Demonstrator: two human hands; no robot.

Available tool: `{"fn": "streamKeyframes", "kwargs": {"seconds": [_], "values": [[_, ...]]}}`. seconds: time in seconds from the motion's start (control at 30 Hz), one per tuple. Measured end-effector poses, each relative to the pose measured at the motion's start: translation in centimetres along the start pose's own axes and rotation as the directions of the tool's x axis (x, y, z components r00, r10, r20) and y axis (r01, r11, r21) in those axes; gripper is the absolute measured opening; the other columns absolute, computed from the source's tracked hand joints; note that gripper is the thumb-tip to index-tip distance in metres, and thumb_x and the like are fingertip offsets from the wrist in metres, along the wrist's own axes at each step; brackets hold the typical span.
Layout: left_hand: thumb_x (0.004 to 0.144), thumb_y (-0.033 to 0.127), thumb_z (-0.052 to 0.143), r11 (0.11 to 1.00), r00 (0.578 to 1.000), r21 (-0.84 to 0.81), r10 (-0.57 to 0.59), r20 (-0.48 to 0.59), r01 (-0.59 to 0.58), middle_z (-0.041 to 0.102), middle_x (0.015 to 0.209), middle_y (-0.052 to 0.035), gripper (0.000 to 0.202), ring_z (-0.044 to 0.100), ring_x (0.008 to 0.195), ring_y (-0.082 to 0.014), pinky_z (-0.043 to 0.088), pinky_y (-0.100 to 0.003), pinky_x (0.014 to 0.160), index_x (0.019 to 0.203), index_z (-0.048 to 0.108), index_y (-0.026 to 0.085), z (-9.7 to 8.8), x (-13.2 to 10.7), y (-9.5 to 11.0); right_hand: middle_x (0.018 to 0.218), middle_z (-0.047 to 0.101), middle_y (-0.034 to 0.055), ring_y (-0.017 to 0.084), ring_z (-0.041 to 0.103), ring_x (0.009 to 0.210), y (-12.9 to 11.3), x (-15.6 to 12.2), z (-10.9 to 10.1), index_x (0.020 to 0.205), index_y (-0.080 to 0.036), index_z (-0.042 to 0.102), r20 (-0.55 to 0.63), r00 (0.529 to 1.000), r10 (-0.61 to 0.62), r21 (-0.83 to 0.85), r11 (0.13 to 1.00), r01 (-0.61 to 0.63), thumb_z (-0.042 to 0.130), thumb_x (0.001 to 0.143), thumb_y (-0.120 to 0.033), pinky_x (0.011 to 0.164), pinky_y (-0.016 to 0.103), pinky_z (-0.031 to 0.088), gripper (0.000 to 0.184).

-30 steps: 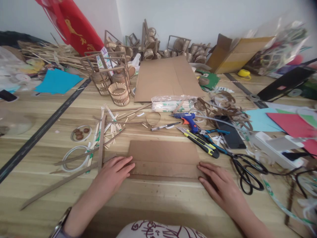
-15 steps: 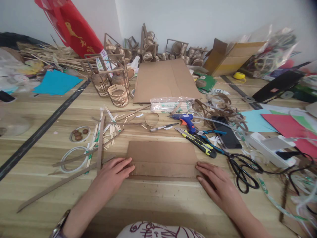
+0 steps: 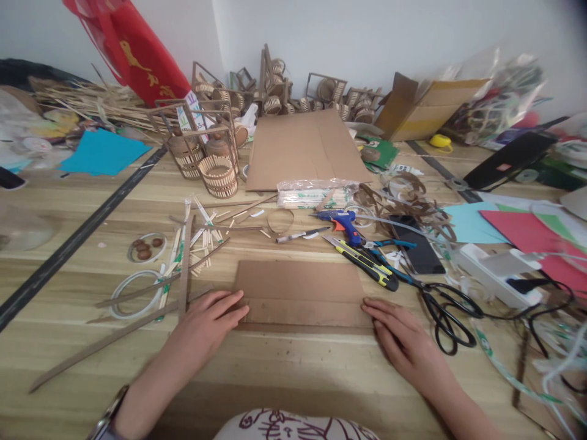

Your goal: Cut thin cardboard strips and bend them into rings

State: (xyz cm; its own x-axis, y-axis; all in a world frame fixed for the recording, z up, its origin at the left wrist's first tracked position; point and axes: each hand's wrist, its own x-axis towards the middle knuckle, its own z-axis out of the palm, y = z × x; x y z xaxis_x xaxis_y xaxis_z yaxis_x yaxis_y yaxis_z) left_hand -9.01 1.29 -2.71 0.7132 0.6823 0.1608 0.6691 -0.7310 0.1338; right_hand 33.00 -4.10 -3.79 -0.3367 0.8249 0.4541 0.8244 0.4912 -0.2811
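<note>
At cardboard (image 3: 300,292) ends: left hand (image 3: 208,316), right hand (image 3: 404,336), both palm-down.

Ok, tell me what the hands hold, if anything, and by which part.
No closed grip: the flat brown rectangular cardboard piece is only touched, left hand at its left end, right hand at its right end.

Across the top, a pale wall (image 3: 413,30) is seen; below, a wood-grained counter (image 3: 293,373) is crossed at left by a dark strip (image 3: 82,235)
</note>
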Motion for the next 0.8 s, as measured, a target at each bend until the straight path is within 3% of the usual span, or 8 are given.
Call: {"fn": "streamKeyframes", "kwargs": {"seconds": [0.27, 0.43, 0.6, 0.7, 0.8], "values": [[0.09, 0.002, 0.048, 0.999, 0.999, -0.026, -0.02, 0.039, 0.021, 0.065, 0.135, -0.0045, 0.05, 0.06, 0.115, -0.0227, 0.055, -0.038, 0.095, 0.126, 0.068, 0.03, -0.1, 0.1, 0.0, 0.115, 0.074, 0.0082, 0.022, 0.07, 0.106, -0.1, -0.1, -0.1, 0.114, -0.025, 0.068, 0.028, 0.998, 0.059, 0.053, 0.997, -0.061, 0.056, 0.092, -0.021, 0.09, 0.035, 0.058, 0.026], [0.09, 0.003, 0.049, 1.0, 0.997, -0.018, -0.018, 0.073, 0.02, 0.064, 0.132, -0.0075, 0.046, 0.053, 0.12, -0.0274, 0.053, -0.045, 0.096, 0.118, 0.073, 0.031, -1.1, 0.9, 0.2, 0.113, 0.074, 0.008, 0.022, 0.071, 0.104, 0.0, -0.1, -0.1, 0.114, -0.025, 0.068, 0.019, 0.999, 0.051, 0.035, 0.998, -0.052, 0.056, 0.092, -0.021, 0.089, 0.035, 0.058, 0.026], [0.086, -0.004, 0.05, 0.999, 0.971, -0.032, -0.012, 0.24, 0.021, 0.061, 0.121, -0.007, 0.055, 0.056, 0.11, -0.0244, 0.053, -0.037, 0.09, 0.12, 0.072, 0.034, -2.6, 3.2, 0.9, 0.113, 0.074, 0.0084, 0.022, 0.071, 0.103, 0.1, 0.0, 0.0, 0.115, -0.025, 0.067, 0.021, 1.0, 0.012, 0.003, 1.0, -0.012, 0.056, 0.092, -0.022, 0.087, 0.035, 0.059, 0.026], [0.092, 0.002, 0.052, 0.997, 0.949, -0.074, 0.044, 0.313, -0.022, 0.06, 0.112, -0.005, 0.046, 0.058, 0.099, -0.0209, 0.051, -0.031, 0.084, 0.12, 0.07, 0.035, -2.8, 4.9, 1.4, 0.113, 0.074, 0.0083, 0.022, 0.071, 0.102, 0.1, 0.0, 0.0, 0.116, -0.025, 0.066, 0.015, 1.0, 0.013, -0.003, 1.0, -0.012, 0.055, 0.093, -0.022, 0.086, 0.036, 0.059, 0.026], [0.096, 0.009, 0.053, 0.991, 0.94, -0.095, 0.124, 0.318, -0.098, 0.058, 0.116, -0.0054, 0.037, 0.057, 0.098, -0.0201, 0.047, -0.027, 0.079, 0.12, 0.07, 0.032, -2.6, 6.7, 1.7, 0.112, 0.074, 0.0084, 0.023, 0.071, 0.102, 0.2, -0.2, 0.1, 0.116, -0.025, 0.066, 0.013, 1.0, 0.0, -0.014, 1.0, 0.0, 0.054, 0.093, -0.023, 0.085, 0.037, 0.059, 0.026]]}}
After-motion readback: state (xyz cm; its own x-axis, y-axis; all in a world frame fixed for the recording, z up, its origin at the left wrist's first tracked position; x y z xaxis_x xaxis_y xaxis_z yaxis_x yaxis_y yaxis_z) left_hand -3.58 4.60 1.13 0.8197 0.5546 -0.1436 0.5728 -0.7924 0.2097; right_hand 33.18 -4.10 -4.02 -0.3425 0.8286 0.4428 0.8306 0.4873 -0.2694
